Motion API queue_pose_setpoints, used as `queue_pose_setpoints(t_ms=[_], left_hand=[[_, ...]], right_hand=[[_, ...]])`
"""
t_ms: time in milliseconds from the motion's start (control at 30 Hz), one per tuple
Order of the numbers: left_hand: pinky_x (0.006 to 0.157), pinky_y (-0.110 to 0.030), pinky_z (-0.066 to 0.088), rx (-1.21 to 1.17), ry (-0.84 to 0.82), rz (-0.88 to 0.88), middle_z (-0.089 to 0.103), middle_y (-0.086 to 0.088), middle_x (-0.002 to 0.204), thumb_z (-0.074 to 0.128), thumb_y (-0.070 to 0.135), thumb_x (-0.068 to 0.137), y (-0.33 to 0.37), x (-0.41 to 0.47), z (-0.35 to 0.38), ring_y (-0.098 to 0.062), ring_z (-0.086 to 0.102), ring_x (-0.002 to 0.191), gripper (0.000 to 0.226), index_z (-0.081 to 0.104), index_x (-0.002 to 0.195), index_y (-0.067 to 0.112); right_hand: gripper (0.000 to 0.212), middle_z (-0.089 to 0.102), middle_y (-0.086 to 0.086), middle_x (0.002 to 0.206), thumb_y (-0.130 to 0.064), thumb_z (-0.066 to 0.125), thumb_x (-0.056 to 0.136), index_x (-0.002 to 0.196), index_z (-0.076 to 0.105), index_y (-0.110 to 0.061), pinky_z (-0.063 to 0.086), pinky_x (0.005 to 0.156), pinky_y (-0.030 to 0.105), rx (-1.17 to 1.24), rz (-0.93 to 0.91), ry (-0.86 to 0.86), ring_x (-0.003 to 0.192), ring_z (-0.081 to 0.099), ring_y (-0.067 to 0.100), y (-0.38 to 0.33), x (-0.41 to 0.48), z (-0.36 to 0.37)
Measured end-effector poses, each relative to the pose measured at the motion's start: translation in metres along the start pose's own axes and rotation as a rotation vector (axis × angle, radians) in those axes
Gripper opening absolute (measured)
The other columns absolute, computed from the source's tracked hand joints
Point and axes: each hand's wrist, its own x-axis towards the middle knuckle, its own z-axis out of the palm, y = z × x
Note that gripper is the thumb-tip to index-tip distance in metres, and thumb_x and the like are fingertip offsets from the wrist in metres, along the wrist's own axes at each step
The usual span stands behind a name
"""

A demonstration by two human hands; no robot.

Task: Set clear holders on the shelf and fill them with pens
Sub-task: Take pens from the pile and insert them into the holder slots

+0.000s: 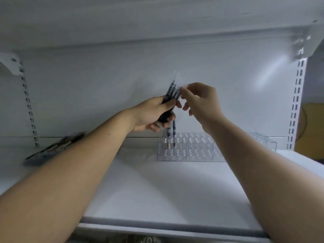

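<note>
Dark plastic is showing between the curled fingers of the left hand, which is gripping a bundle of pens around its middle. The bundle is standing nearly upright, with its pale upper ends blurring into the background.

Thumb and forefinger of the right hand are pinching the upper end of a single pen at the right edge of the bundle. The remaining right fingers are hanging loosely curled and are holding nothing. Motion blur is hiding the exact contact point.

Both hands are working directly above the left rear corner of the clear holder, a transparent block with rows of round holes. Two standing pens are sitting upright in holes at that corner, just below the left hand.

The clear holder is resting on the white shelf, towards its back. A second holder is standing to the right of the clear holder, partly hidden behind the right forearm; whether the two are touching cannot be told. A loose pile of pens is lying flat on the shelf well to the left of the clear holder, blurred.

Behind the clear holder, a white back panel is rising between slotted uprights.
</note>
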Motion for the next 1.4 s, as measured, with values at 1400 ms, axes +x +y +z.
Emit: queue_pose_setpoints(t_ms=[1400], left_hand=[[0.043,-0.022,0.022,-0.094,0.164,0.056,0.051,0.001,0.067,0.048,0.029,0.112,-0.035,-0.011,-0.005,-0.012,0.038,0.053,0.023,0.055,0.119,0.008]], right_hand=[[0.017,0.075,-0.003,0.069,-0.036,0.065,0.101,0.1,0.062,-0.02,0.062,0.077,0.049,-0.527,-0.015,-0.295,0.072,0.074,0.021,0.025,-0.009,0.014]])
